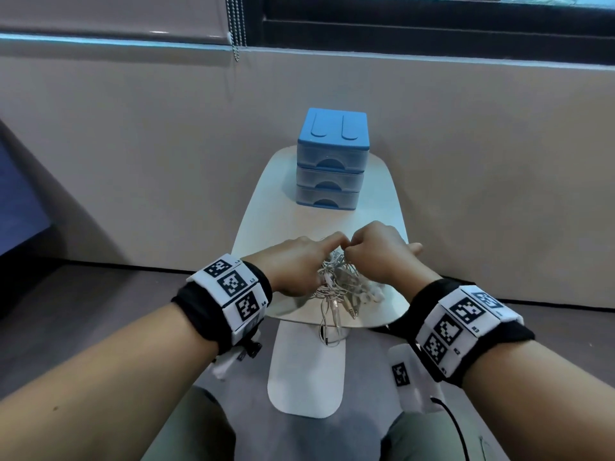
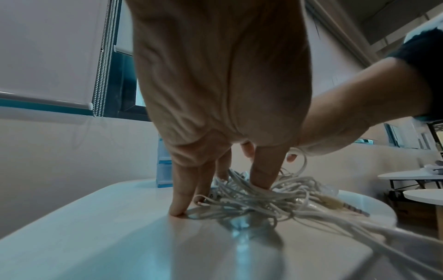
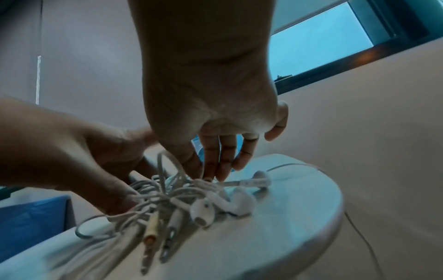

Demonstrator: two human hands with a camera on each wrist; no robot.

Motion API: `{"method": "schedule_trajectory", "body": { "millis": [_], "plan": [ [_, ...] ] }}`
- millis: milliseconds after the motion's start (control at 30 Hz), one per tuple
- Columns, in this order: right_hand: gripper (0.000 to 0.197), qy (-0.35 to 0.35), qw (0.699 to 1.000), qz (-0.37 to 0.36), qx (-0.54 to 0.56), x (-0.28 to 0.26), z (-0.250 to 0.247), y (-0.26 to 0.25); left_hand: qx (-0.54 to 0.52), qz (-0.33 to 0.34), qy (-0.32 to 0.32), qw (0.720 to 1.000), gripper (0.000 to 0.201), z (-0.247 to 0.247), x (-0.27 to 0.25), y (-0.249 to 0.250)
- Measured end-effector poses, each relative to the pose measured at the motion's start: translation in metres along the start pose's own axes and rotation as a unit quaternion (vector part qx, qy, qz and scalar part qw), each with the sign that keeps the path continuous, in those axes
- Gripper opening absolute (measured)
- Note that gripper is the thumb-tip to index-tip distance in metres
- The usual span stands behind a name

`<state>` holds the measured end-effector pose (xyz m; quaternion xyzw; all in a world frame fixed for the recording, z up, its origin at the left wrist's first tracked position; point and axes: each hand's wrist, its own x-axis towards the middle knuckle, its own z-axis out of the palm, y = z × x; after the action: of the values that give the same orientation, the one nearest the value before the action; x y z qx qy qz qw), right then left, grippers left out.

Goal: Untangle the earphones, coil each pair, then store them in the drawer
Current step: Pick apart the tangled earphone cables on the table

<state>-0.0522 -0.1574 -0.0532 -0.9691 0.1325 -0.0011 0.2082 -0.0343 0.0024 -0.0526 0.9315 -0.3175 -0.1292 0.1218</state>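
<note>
A tangle of white earphones lies near the front edge of the small white table; several cords and jack plugs hang over that edge. My left hand reaches into the tangle's left side with straight fingers, one tip pressing the tabletop beside the cords. Over the tangle's top, my right hand has curled fingers and pinches a cord. Earbuds and plugs lie loose nearest the right wrist camera. The blue three-drawer unit stands at the table's far end, all drawers closed.
The wall rises right behind the table, with a window and a bead chain above. A white base plate lies on the floor under the table's front. Other round tables stand off to the right.
</note>
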Motion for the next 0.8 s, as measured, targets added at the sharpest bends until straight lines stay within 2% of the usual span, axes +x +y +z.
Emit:
{"method": "schedule_trajectory", "body": {
  "millis": [67,133,233,300,333,400,467,533,600,667,733,800],
  "plan": [
    [0.022,-0.018,0.998,0.014,0.064,-0.002,-0.006,0.004,-0.008,-0.004,0.004,1.0,0.057,0.0,-0.001,0.0],
    [0.018,-0.037,0.983,0.013,0.177,-0.005,-0.013,0.011,-0.005,-0.002,0.006,1.0,0.057,0.001,-0.002,0.001],
    [0.018,-0.064,0.936,-0.006,0.346,-0.013,-0.026,0.012,0.012,-0.002,0.002,1.0,0.061,0.004,-0.002,0.004],
    [0.017,-0.092,0.905,0.006,0.415,-0.019,-0.033,0.007,0.028,-0.01,-0.005,1.0,0.056,0.007,0.0,0.006],
    [0.016,-0.102,0.899,0.012,0.425,-0.02,-0.035,0.006,0.037,-0.009,-0.005,0.999,0.051,0.009,0.0,0.007],
    [0.013,-0.112,0.909,0.009,0.402,-0.021,-0.038,0.004,0.059,-0.012,-0.001,0.998,0.04,0.011,0.001,0.008],
    [0.014,-0.122,0.926,-0.003,0.357,-0.019,-0.037,0.006,0.063,-0.021,-0.005,0.998,0.042,0.012,0.002,0.008],
    [0.019,-0.138,0.926,-0.019,0.351,-0.019,-0.038,0.008,0.063,-0.029,-0.009,0.998,0.045,0.01,0.002,0.008],
    [0.024,-0.173,0.909,-0.046,0.375,-0.023,-0.045,0.009,0.064,-0.035,-0.01,0.997,0.049,0.009,0.002,0.007],
    [0.028,-0.203,0.88,-0.082,0.422,-0.026,-0.051,0.008,0.052,-0.036,-0.005,0.998,0.056,0.011,0.001,0.006],
    [0.027,-0.198,0.854,-0.107,0.469,-0.027,-0.058,0.007,0.038,-0.034,0.015,0.999,0.052,0.013,0.001,0.007],
    [0.017,-0.183,0.838,-0.134,0.496,-0.031,-0.065,0.005,0.044,-0.031,0.028,0.998,0.047,0.017,0.002,0.01]
  ]
}}
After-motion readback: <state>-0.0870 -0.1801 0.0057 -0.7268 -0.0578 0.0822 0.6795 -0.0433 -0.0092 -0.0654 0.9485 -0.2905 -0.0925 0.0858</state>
